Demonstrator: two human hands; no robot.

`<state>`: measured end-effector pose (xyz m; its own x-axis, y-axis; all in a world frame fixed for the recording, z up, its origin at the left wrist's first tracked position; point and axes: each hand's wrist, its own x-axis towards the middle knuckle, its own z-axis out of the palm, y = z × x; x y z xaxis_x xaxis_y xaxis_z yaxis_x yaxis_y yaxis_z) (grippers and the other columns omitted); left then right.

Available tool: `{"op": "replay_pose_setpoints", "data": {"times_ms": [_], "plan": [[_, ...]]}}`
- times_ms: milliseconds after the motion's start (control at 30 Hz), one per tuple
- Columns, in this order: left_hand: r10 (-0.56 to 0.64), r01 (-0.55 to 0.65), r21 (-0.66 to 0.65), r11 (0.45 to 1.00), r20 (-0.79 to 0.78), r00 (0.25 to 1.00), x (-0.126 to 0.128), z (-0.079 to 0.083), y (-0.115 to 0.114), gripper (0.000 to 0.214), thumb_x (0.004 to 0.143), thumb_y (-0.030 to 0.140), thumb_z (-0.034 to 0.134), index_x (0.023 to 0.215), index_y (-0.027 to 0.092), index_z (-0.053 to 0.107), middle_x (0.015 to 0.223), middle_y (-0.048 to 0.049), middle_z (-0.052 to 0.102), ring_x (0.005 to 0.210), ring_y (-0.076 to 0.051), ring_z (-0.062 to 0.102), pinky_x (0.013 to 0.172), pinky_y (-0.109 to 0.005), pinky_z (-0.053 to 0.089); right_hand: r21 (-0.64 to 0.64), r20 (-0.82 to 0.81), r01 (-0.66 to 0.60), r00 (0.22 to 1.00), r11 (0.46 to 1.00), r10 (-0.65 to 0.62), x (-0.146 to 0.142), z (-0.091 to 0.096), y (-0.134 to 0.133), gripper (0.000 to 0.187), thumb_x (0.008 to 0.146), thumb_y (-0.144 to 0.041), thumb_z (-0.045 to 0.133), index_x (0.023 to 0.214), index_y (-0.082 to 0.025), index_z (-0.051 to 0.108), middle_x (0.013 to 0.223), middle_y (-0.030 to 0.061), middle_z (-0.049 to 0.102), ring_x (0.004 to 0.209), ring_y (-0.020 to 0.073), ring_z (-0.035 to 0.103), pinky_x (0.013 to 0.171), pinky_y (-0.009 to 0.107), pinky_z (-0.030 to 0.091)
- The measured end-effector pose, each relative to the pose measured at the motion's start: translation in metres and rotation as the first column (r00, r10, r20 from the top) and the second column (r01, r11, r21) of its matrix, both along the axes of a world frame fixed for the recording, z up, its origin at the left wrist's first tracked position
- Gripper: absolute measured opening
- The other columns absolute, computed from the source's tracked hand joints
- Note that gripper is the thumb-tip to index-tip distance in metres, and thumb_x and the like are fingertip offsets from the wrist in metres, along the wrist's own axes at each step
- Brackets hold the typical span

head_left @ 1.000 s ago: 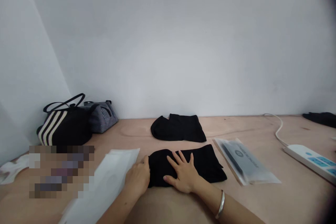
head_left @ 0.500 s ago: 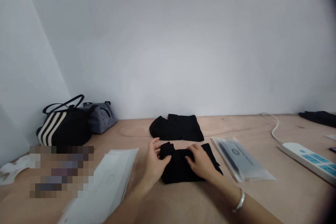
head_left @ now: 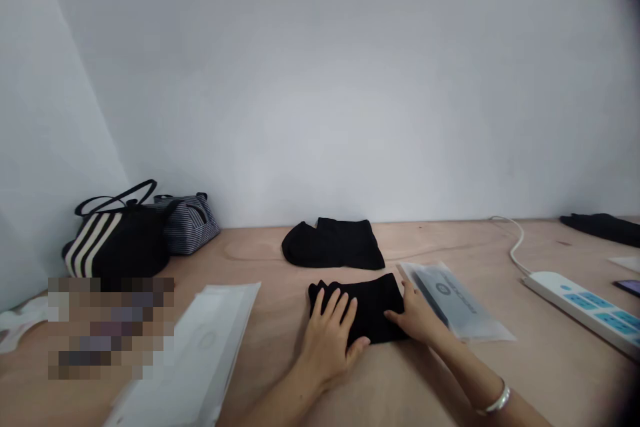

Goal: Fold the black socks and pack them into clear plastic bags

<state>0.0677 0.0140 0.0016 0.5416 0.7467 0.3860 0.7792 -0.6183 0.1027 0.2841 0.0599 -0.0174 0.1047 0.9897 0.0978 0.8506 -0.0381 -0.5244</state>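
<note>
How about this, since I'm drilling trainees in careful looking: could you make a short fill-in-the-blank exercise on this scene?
1. The left hand and right hand both touch a cloth coloured ____.
2. The arm wearing the silver bracelet is the ____ one.
3. The white power strip has socket panels coloured ____.
4. The bag with wide stripes stands on the cloth's ____ side.

Missing words: black; right; blue; left.
</note>
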Motion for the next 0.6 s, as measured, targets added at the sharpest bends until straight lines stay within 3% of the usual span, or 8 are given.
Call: {"op": "replay_pose_setpoints", "data": {"times_ms": [133,267,367,433,500,600], "plan": [[0.187,-0.187,0.016,0.982,-0.034,0.982,-0.034,-0.016,-0.021,0.072,0.081,0.056,0.037,0.136,0.011,0.025,0.139,-0.0136,0.030,0.127,-0.031,0.024,0.102,-0.049,0.023,-0.020,-0.067,0.019,0.998,1.000,-0.021,0.004,0.008,0.006,0.061,0.069,-0.023,0.054,0.122,-0.003,0.034,0.107,0.0173,0.056,0.101,0.0244,0.054,0.081,0.031,0.042],[0.372,-0.383,-0.139,0.913,-0.103,0.923,-0.067,-0.027,-0.036,0.084,0.076,0.062,0.036,0.134,0.001,0.026,0.138,-0.0194,0.027,0.127,-0.035,0.023,0.100,-0.050,0.025,0.035,-0.054,0.009,0.999,0.999,-0.007,-0.012,0.032,0.005,0.051,0.074,-0.017,0.045,0.123,-0.007,0.033,0.095,0.0125,0.060,0.092,0.0220,0.058,0.075,0.029,0.043],[0.411,-0.432,-0.234,0.871,-0.134,0.902,-0.076,-0.024,-0.040,0.086,0.075,0.062,0.036,0.132,-0.002,0.029,0.136,-0.0212,0.029,0.126,-0.035,0.024,0.100,-0.048,0.026,0.105,0.026,-0.047,0.999,0.993,0.044,-0.049,0.054,-0.003,0.048,0.074,-0.011,0.045,0.121,-0.013,0.037,0.099,0.0118,0.058,0.089,0.0222,0.058,0.073,0.029,0.042],[0.409,-0.427,-0.249,0.869,-0.123,0.904,-0.077,-0.022,-0.040,0.085,0.074,0.062,0.038,0.132,0.000,0.031,0.136,-0.0201,0.030,0.126,-0.034,0.025,0.101,-0.048,0.026,0.192,0.255,-0.057,0.967,0.980,0.006,-0.083,0.064,-0.010,0.043,0.077,-0.006,0.038,0.119,-0.014,0.040,0.097,0.0129,0.057,0.077,0.0221,0.061,0.062,0.030,0.043],[0.402,-0.417,-0.251,0.873,-0.111,0.909,-0.077,-0.022,-0.039,0.083,0.073,0.062,0.039,0.131,0.003,0.034,0.136,-0.0195,0.031,0.126,-0.034,0.026,0.101,-0.049,0.026,0.217,0.397,-0.105,0.918,0.970,0.011,-0.119,0.065,-0.017,0.038,0.079,-0.004,0.033,0.113,-0.015,0.046,0.092,0.0132,0.057,0.066,0.0216,0.061,0.053,0.030,0.043],[0.397,-0.403,-0.241,0.883,-0.075,0.915,-0.079,-0.026,-0.038,0.082,0.072,0.061,0.043,0.130,0.003,0.036,0.135,-0.0209,0.032,0.124,-0.036,0.029,0.099,-0.051,0.028,0.199,0.482,-0.223,0.870,0.954,0.103,-0.161,0.051,-0.024,0.040,0.081,-0.004,0.031,0.118,-0.012,0.043,0.087,0.0140,0.057,0.062,0.0200,0.061,0.047,0.028,0.043]]}}
